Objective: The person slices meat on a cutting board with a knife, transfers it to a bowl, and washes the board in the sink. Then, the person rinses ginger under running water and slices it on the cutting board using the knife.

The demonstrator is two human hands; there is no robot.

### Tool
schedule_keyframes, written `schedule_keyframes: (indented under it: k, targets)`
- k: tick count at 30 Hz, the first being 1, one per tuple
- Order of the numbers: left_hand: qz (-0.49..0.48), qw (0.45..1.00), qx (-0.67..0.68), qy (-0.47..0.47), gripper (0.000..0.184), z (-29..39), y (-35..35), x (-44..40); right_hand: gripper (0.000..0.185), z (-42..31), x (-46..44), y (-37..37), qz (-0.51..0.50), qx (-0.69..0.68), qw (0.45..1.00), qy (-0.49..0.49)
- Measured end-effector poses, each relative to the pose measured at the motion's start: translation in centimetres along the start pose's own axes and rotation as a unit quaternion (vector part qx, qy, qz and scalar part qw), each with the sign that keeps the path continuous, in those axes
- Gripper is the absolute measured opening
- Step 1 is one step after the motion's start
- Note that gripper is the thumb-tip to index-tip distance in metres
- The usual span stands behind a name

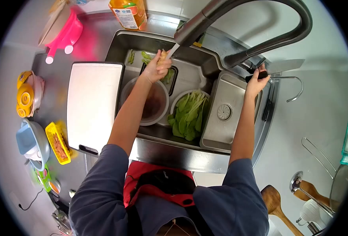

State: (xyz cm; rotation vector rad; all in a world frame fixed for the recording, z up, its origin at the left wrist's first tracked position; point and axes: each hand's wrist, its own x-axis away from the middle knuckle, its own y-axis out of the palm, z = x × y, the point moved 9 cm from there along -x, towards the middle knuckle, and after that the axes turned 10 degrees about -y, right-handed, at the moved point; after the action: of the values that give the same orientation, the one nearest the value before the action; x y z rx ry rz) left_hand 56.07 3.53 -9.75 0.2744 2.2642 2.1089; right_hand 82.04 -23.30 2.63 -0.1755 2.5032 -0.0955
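Water runs from the dark faucet [191, 29] onto a pale yellow piece of food [163, 57], which my left hand [157, 69] holds over the sink [189, 72]. My right hand [256, 82] grips the black handle of a knife [286, 66] beside the faucet base, its blade pointing right. Below my left hand a round bowl [164, 103] holds brownish contents that I cannot make out. Green leafy vegetables [189, 114] fill another bowl to its right. Some loose leaves [145, 56] lie at the sink's back left.
A white cutting board [91, 104] lies left of the sink. Farther left are a yellow basket [66, 156] with food, a blue basin [44, 137] and pink colanders [72, 31]. An orange bottle [130, 15] stands behind. A steel drainer tray [217, 131] sits in the sink's right side.
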Motion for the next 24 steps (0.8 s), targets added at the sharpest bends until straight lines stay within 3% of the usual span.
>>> schedule_keyframes:
  k: [1,3,4,5,8,9,11,13,15,19,20,21,22,23,24]
  targets:
    - [0.0,1.0,0.001,0.006,0.041,-0.2,0.3,-0.1,0.031,-0.3,0.0,0.0,-0.003,0.012,1.0,0.003]
    - [0.129,0.981,-0.133,0.051,0.041,0.6,-0.8,0.3,0.034,-0.2,0.0,0.0,0.002,0.001,1.0,0.009]
    - [0.065,0.984,-0.159,0.044,0.038,0.3,0.1,0.4,0.029,0.1,0.0,-0.2,0.015,-0.008,1.0,0.008]
    - [0.066,0.984,-0.159,0.054,0.038,0.4,0.2,0.8,0.019,0.3,0.0,-0.5,0.02,0.014,1.0,0.015]
    - [0.251,0.923,-0.26,0.13,0.049,1.4,-0.1,2.7,0.012,0.9,-0.2,-0.8,0.029,0.036,0.999,-0.004]
    - [0.295,0.877,-0.353,0.14,0.07,1.6,0.0,3.4,0.009,1.2,-0.4,-0.9,0.028,0.025,0.999,-0.034]
    - [0.381,0.702,-0.587,0.133,0.063,2.9,-1.0,4.0,0.011,0.0,-0.7,0.0,0.023,0.042,0.997,-0.056]
    - [0.388,0.493,-0.74,0.241,0.037,2.5,2.9,5.5,0.014,-0.1,-1.0,-0.1,0.015,0.07,0.996,-0.061]
    - [0.372,0.364,-0.804,0.287,0.038,0.3,7.9,7.6,0.012,2.2,-1.2,-0.7,0.01,-0.026,0.997,-0.069]
    - [0.419,0.39,-0.741,0.351,0.035,-1.3,12.4,15.4,0.015,-3.2,1.9,-1.0,-0.034,0.104,0.99,-0.084]
    - [0.44,0.437,-0.695,0.364,0.033,-1.0,11.9,18.4,0.015,-5.9,3.7,-0.8,-0.031,0.066,0.995,-0.075]
    - [0.459,0.482,-0.645,0.375,0.032,-0.7,11.2,21.8,0.018,-6.2,5.7,-1.5,-0.027,0.038,0.998,-0.051]
    - [0.488,0.491,-0.617,0.374,0.031,-0.4,10.4,25.5,0.02,-7.6,8.1,-1.2,-0.041,-0.044,0.998,-0.012]
    - [0.517,0.5,-0.588,0.37,0.03,-0.1,9.1,29.2,0.018,-10.6,10.7,-1.2,-0.057,0.048,0.997,-0.021]
    - [0.528,0.512,-0.569,0.369,0.03,0.1,8.0,32.8,0.014,-11.4,13.5,-1.0,-0.081,0.041,0.993,0.069]
